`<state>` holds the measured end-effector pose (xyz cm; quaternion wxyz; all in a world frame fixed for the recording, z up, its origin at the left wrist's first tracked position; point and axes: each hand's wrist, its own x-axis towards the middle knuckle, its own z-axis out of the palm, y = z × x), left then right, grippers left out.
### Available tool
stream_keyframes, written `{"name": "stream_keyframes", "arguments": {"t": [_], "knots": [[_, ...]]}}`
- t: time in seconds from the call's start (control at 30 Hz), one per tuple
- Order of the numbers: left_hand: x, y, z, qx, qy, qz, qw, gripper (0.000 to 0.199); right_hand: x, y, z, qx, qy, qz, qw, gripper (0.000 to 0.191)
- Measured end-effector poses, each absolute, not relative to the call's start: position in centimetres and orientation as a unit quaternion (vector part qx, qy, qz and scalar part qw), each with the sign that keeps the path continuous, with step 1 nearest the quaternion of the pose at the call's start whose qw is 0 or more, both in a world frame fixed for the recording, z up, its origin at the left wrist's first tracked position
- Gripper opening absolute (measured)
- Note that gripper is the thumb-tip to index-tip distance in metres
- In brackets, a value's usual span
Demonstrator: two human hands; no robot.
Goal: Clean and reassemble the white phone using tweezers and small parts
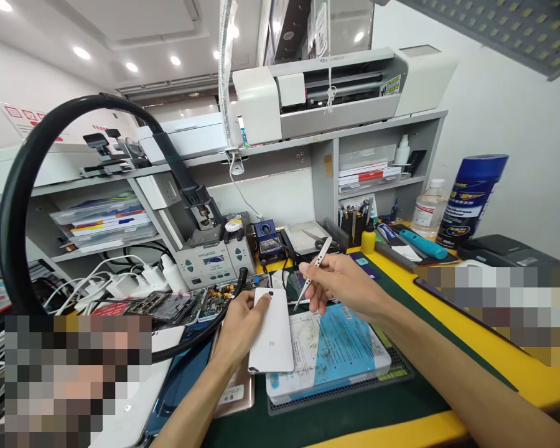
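Observation:
A white phone (271, 333), its plain back facing up, is gripped near its top edge by my left hand (243, 323), the thumb lying on the back by the camera. Just to the right, my right hand (333, 283) pinches silver tweezers (316, 264), whose tip points down and left beside the phone's upper right edge. Beneath and right of the phone lies a blue and white box (340, 351) on a dark grid mat (396, 373). A gold device (242, 398) is partly hidden under my left forearm.
A rework station (210, 264) with a thick black hose (12, 205) stands at the back left. Circuit boards (219, 302) lie before it. A yellow bottle (368, 239), blue spray can (471, 202) and teal tool (422, 244) are at the back right. A flat dark panel (466, 311) lies right.

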<state>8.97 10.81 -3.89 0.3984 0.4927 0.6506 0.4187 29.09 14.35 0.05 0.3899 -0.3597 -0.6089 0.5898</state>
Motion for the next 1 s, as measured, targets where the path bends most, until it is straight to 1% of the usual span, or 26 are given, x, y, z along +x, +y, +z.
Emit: {"name": "stream_keyframes", "arguments": {"t": [0.1,0.2,0.33,0.47,0.57,0.67,0.73,0.8,0.83,0.9,1.0], "knots": [[8.4,11.0,-4.4,0.533,0.688,0.366,0.330,0.031,29.3,14.7,0.0,-0.363,-0.604,0.590,0.394,0.037],[7.8,11.3,-4.8,0.571,0.713,0.312,0.261,0.038,29.2,14.7,0.0,-0.366,-0.602,0.590,0.394,0.036],[7.7,11.4,-5.2,0.600,0.723,0.270,0.211,0.047,29.2,14.6,0.1,-0.368,-0.602,0.591,0.391,0.036],[8.1,11.2,-5.1,0.604,0.721,0.265,0.213,0.049,29.3,14.6,0.1,-0.367,-0.607,0.592,0.383,0.038],[8.2,11.0,-4.9,0.601,0.709,0.283,0.235,0.044,29.3,14.7,-0.1,-0.368,-0.609,0.591,0.378,0.039],[7.9,10.9,-4.7,0.584,0.700,0.323,0.255,0.041,29.2,14.8,-0.1,-0.370,-0.610,0.590,0.378,0.038],[7.7,10.8,-4.2,0.560,0.694,0.366,0.266,0.044,29.1,14.7,-0.1,-0.372,-0.610,0.589,0.378,0.038],[7.7,10.5,-3.4,0.532,0.672,0.410,0.312,0.045,28.9,14.6,-0.1,-0.371,-0.612,0.587,0.379,0.037],[7.8,10.4,-3.0,0.519,0.651,0.425,0.356,0.044,28.9,14.5,-0.1,-0.369,-0.613,0.585,0.380,0.036],[8.2,10.0,-2.0,0.487,0.591,0.429,0.479,0.045,28.7,14.3,-0.2,-0.362,-0.618,0.580,0.387,0.035],[9.0,9.5,-1.0,0.420,0.482,0.395,0.660,0.050,28.3,13.8,-0.3,-0.346,-0.632,0.565,0.403,0.037]]}}
